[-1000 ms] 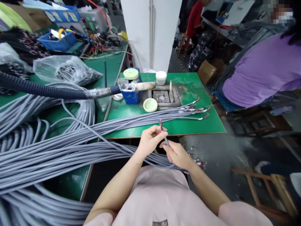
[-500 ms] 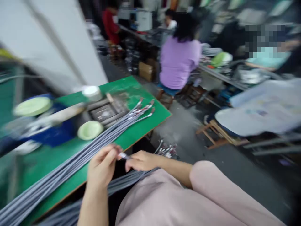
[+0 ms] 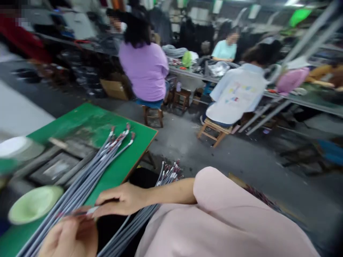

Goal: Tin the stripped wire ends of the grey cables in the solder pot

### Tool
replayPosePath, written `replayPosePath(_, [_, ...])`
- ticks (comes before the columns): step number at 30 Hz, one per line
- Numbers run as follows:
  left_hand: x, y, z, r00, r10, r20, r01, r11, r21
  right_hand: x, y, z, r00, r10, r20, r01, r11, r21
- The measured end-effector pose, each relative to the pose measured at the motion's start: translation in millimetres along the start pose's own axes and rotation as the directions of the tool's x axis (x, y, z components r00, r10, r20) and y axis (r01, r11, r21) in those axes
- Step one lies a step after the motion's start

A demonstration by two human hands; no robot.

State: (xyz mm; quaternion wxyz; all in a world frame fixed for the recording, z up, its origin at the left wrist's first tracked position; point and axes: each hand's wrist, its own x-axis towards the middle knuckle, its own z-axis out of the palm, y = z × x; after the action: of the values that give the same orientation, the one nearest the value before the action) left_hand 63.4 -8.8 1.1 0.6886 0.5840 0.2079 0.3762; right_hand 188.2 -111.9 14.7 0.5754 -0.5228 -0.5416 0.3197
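Pinched between both hands is a cable end with a white sleeve (image 3: 92,210) and thin dark and reddish wires, somewhat blurred. My left hand (image 3: 70,237), low in the picture, has its fingers closed at the wires. From the other side my right hand (image 3: 123,199) grips near the white sleeve, thumb and fingers together. Beside them a bundle of grey cables (image 3: 88,180) lies across the green table (image 3: 143,137), its stripped ends pointing to the far corner. Another bundle of grey cables (image 3: 136,223) rests along my lap, with white-and-red ends (image 3: 170,173) past my right forearm.
A pale green bowl (image 3: 36,203), a dark grey tray (image 3: 53,169) and a white tub (image 3: 17,148) stand at the table's left. Co-workers in purple (image 3: 146,71) and white (image 3: 234,94) shirts sit on stools at a long bench. A cardboard box (image 3: 115,87) is on the floor.
The view has swung to the right, so table and hands appear further left and lower. Both hands still hold the cable end; more of the bench and co-workers shows.
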Motion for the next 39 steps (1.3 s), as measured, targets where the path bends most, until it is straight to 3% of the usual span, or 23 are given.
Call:
replayPosePath(1, [-5,4,2.2,0.991,-0.049,-0.121,0.038,0.995,-0.098,0,-1,3,1.0,-0.016,0.022,0.016,0.999,0.038])
replayPosePath(2, [-10,9,5.4,0.985,-0.116,-0.131,0.089,0.977,-0.194,-1,-2,5,0.999,-0.019,0.035,0.017,0.998,0.064])
replayPosePath(4, [-16,18,13.1,0.972,-0.225,-0.071,0.191,0.927,-0.324,-1,-3,6,0.998,0.005,0.061,-0.012,0.993,0.115])
replayPosePath(8, [-12,26,15.0,0.969,-0.245,0.024,0.23,0.867,-0.443,7,7,4,0.967,0.063,0.245,-0.114,0.974,0.197])
replayPosePath(15, [-20,22,1.4,0.96,-0.28,0.031,0.265,0.862,-0.431,8,30,9,0.921,0.112,0.374,-0.228,0.932,0.283])
replayPosePath(19, [-18,18,-5.1,0.977,-0.211,0.016,0.199,0.887,-0.416,9,38,10,0.894,0.173,0.413,-0.316,0.897,0.308])
replayPosePath(25, [-18,15,-17.1,0.994,-0.088,0.062,0.102,0.949,-0.299,10,39,10,0.886,0.165,0.434,-0.32,0.894,0.313])
replayPosePath(28, [-19,16,-15.9,0.996,-0.093,-0.015,0.083,0.942,-0.324,12,31,12,0.913,0.168,0.372,-0.253,0.948,0.191])
replayPosePath(32, [-24,11,-7.5,0.965,-0.208,-0.158,0.127,0.902,-0.412,17,19,23,0.977,0.116,0.181,-0.139,0.983,0.122])
replayPosePath(36, [-31,4,2.2,0.919,-0.351,-0.181,0.181,0.782,-0.596,19,14,39,0.996,0.081,0.035,-0.079,0.996,-0.032])
replayPosePath(39, [-34,3,10.1,0.9,-0.385,-0.204,0.146,0.707,-0.692,19,16,46,0.998,0.034,-0.049,-0.04,0.992,-0.121])
